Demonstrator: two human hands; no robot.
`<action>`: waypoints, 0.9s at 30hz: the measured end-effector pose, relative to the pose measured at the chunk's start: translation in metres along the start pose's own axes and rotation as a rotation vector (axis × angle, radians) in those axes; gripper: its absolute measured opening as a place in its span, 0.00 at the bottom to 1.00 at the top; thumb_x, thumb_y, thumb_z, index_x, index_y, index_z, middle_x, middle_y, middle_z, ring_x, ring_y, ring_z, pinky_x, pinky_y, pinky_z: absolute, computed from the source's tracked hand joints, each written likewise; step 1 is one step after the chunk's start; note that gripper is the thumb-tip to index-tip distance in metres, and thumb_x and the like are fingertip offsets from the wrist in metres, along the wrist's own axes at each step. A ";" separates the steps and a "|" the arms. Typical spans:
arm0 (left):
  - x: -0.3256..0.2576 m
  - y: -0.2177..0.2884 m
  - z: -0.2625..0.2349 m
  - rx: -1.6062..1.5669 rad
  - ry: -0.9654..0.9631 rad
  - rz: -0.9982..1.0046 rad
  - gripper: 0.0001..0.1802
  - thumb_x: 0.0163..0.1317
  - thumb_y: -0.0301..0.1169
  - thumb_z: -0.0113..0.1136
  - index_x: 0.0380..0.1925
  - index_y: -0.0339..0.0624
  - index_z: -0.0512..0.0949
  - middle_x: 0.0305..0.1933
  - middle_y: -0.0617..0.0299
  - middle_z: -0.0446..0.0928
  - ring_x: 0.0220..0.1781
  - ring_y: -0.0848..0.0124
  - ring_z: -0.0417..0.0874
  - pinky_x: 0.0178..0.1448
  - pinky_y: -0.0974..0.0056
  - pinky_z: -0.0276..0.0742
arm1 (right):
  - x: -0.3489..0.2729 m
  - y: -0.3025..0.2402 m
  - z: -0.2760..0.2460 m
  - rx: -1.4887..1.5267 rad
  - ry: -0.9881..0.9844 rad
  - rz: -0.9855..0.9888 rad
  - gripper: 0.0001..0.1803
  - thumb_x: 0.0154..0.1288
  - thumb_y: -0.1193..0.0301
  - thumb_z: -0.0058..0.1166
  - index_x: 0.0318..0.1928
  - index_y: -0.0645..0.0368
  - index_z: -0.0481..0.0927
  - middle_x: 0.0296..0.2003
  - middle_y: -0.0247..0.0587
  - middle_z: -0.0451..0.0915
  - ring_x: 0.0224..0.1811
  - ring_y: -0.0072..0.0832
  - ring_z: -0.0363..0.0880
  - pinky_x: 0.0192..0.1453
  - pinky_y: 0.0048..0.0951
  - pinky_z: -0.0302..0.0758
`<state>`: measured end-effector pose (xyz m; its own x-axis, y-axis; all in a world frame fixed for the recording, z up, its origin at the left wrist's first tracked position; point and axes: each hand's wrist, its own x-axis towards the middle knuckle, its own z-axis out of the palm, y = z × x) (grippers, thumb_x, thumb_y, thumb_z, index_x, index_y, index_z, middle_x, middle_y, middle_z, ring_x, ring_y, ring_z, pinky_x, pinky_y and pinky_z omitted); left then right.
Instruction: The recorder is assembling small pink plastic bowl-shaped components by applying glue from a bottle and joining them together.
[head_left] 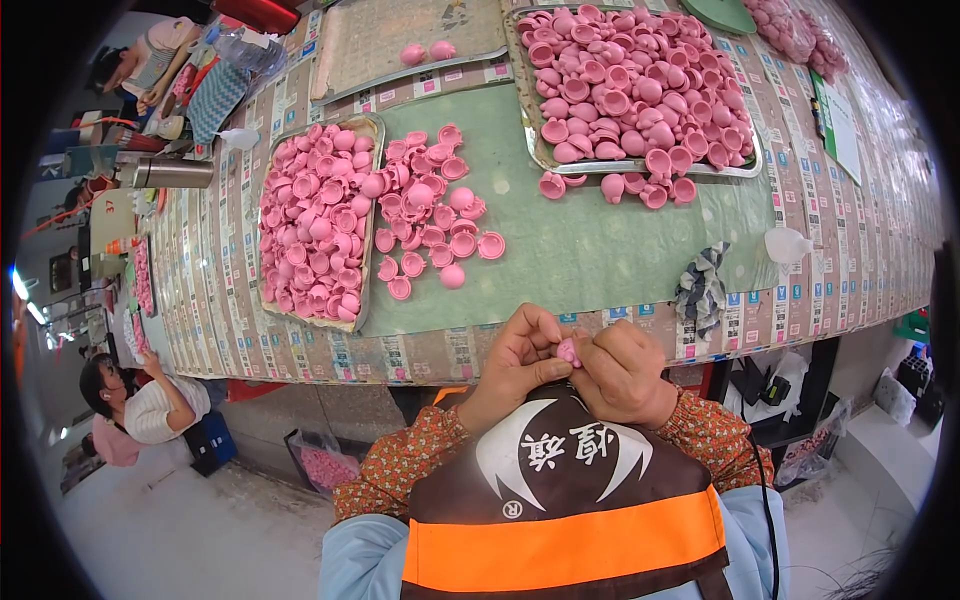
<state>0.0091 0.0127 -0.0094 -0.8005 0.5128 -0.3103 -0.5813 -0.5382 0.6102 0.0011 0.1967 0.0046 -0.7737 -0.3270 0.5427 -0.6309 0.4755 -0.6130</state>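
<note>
Close to my apron, at the table's front edge, both hands meet around one small pink moulded piece (568,351). My left hand (515,362) is closed, its thumb and fingertips pinching the piece from the left. From the other side my right hand (625,373) is closed on the same piece, its curled fingers hiding part of it. Ahead on the left, a metal tray (372,130) is heaped with pink cup-like and ball-shaped pieces. Loose pink pieces (437,215) lie on the green mat (560,265) beside it. A larger tray (742,168) at the far right is piled with similar pieces.
A crumpled dark cloth (704,290) and a white plastic piece (787,245) lie to the right. At the back stands a tray (345,50) with two pink pieces. A metal flask (175,173) lies far left. Another person (150,400) sits at lower left.
</note>
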 end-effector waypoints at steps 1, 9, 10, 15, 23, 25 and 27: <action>0.000 0.000 0.000 0.011 -0.014 0.008 0.19 0.62 0.18 0.64 0.43 0.46 0.63 0.48 0.61 0.74 0.50 0.77 0.76 0.56 0.70 0.73 | 0.000 0.000 0.000 0.000 0.007 -0.002 0.13 0.39 0.80 0.60 0.32 0.63 0.82 0.25 0.35 0.70 0.22 0.30 0.70 0.20 0.30 0.66; 0.001 -0.001 -0.001 -0.018 -0.002 -0.014 0.19 0.62 0.16 0.62 0.43 0.46 0.63 0.47 0.62 0.74 0.50 0.77 0.76 0.57 0.71 0.73 | 0.000 0.002 0.001 -0.001 0.010 -0.007 0.13 0.39 0.80 0.60 0.32 0.63 0.81 0.24 0.35 0.70 0.21 0.29 0.70 0.20 0.30 0.66; 0.002 -0.001 -0.002 -0.034 -0.018 -0.007 0.19 0.62 0.16 0.62 0.43 0.46 0.63 0.47 0.61 0.75 0.50 0.77 0.76 0.57 0.70 0.73 | -0.002 0.002 0.000 0.006 -0.009 -0.003 0.15 0.38 0.80 0.62 0.33 0.64 0.82 0.25 0.36 0.72 0.21 0.31 0.70 0.21 0.31 0.67; 0.003 0.002 0.002 -0.002 0.038 -0.005 0.18 0.64 0.18 0.61 0.47 0.45 0.64 0.51 0.58 0.77 0.52 0.76 0.77 0.57 0.70 0.74 | 0.002 0.004 0.003 -0.025 0.014 0.008 0.14 0.41 0.80 0.62 0.34 0.63 0.82 0.25 0.36 0.71 0.22 0.30 0.70 0.22 0.30 0.67; 0.008 0.011 0.001 -0.045 0.062 -0.020 0.18 0.68 0.21 0.57 0.54 0.43 0.64 0.54 0.56 0.77 0.57 0.70 0.79 0.61 0.65 0.75 | 0.016 0.001 -0.003 -0.169 -0.021 0.135 0.20 0.44 0.74 0.66 0.42 0.63 0.80 0.30 0.38 0.73 0.30 0.34 0.73 0.31 0.33 0.72; 0.007 0.011 -0.002 -0.007 0.026 -0.016 0.17 0.71 0.22 0.54 0.56 0.43 0.64 0.55 0.56 0.78 0.58 0.72 0.78 0.63 0.67 0.75 | 0.019 0.001 -0.005 -0.142 -0.047 0.157 0.20 0.45 0.74 0.67 0.43 0.61 0.80 0.32 0.38 0.73 0.31 0.35 0.74 0.32 0.33 0.72; 0.008 0.012 0.001 -0.023 0.042 -0.028 0.17 0.72 0.24 0.53 0.57 0.43 0.64 0.55 0.56 0.78 0.57 0.71 0.79 0.62 0.67 0.76 | 0.021 -0.001 -0.009 -0.114 -0.076 0.180 0.21 0.46 0.73 0.68 0.44 0.60 0.80 0.33 0.39 0.73 0.33 0.36 0.74 0.33 0.34 0.72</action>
<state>-0.0045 0.0113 -0.0041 -0.7890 0.4998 -0.3574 -0.6065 -0.5399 0.5837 -0.0143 0.1964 0.0216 -0.8778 -0.2874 0.3831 -0.4754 0.6196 -0.6245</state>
